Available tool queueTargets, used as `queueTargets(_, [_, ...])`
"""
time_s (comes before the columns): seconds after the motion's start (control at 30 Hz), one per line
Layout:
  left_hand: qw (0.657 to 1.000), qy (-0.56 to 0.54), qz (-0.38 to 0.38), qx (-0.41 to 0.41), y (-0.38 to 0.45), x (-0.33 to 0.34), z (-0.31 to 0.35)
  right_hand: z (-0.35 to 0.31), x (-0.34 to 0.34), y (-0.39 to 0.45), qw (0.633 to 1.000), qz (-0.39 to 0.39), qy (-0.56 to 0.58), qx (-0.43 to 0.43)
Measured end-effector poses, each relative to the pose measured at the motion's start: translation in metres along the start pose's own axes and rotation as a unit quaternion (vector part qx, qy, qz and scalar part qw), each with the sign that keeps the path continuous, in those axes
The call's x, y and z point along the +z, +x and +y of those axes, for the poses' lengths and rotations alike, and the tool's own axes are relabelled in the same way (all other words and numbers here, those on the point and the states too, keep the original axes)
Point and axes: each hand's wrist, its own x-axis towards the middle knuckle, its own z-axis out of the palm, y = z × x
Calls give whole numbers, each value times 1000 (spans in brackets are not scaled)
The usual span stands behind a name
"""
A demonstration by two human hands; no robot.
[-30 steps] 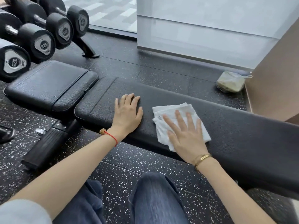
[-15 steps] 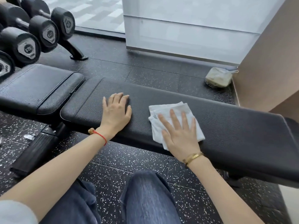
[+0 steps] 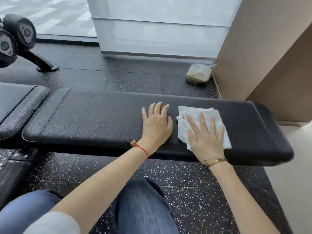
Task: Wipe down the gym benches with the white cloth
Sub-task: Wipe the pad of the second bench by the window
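The right hand (image 3: 206, 141), fingers spread flat, presses the white cloth (image 3: 202, 125) onto the table (image 3: 101, 119), now far nearer its right end than a second ago. The left hand (image 3: 156, 125) rests flat just beside it. This pad's pass looks nearly finished.

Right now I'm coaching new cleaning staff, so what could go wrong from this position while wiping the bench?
1. The white cloth is only pressed under the flat right hand, not gripped, so it may bunch or slip out.
2. It lies near the bench pad end and front edge; a long stroke could carry it off onto the floor.
3. The left hand rests flat beside the cloth, likely blocking leftward strokes.
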Motion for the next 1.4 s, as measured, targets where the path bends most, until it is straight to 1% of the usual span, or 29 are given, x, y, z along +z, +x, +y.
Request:
queueTargets(0.03, [1000, -1, -6, 6, 1, 5, 9, 10, 1, -9, 1000, -5, 1, -5])
queueTargets(0.1, [1000, 1, -18, 14, 3, 12, 23, 35, 0, -16, 1000, -10, -3, 18])
queueTargets(0.2, [999, 17, -33, 24, 3, 20, 38, 83, -6, -4, 995, 0, -20, 101])
queueTargets(0.3, [998, 44, -32, 28, 2, 27, 43, 124, -15, 21, 984, -19, -11, 179])
queueTargets(0.4, [998, 56, -25, 24, 2, 29, 45, 141, -22, 55, 977, -30, 7, 211])
queueTargets(0.47, [998, 57, -25, 22, 2, 29, 46, 137, -28, 77, 977, -41, 20, 209])
queueTargets(0.53, [998, 55, -25, 21, 2, 29, 47, 122, -31, 91, 981, -51, 25, 188])
queueTargets(0.6, [998, 60, -22, 19, 1, 29, 47, 99, -30, 92, 989, -52, 30, 138])
queueTargets(0.67, [998, 64, -22, 18, 2, 29, 47, 81, -21, 77, 997, -36, 20, 68])
queueTargets(0.73, [997, 66, -21, 17, 2, 30, 47, 81, -11, 55, 1000, -16, 5, 19])
queueTargets(0.77, [997, 67, -21, 18, 1, 30, 47, 90, -8, 46, 1000, -12, 0, 16])
queueTargets(0.87, [997, 72, -22, 18, 1, 30, 47, 133, -12, 42, 997, -14, -4, 70])
queueTargets(0.97, [997, 76, -21, 18, 0, 29, 48, 171, -21, 70, 990, -22, -5, 137])
queueTargets(1.07, [997, 77, -21, 17, 0, 29, 49, 191, -32, 99, 984, -51, 19, 170])
queueTargets(1.13, [997, 75, -20, 17, 0, 29, 49, 195, -33, 105, 983, -59, 22, 171])
queueTargets(1.2, [997, 73, -20, 15, 0, 29, 49, 195, -32, 95, 985, -50, 16, 162])
queueTargets(1.4, [997, 71, -20, 10, 1, 31, 48, 187, -18, 15, 993, -13, -15, 117])
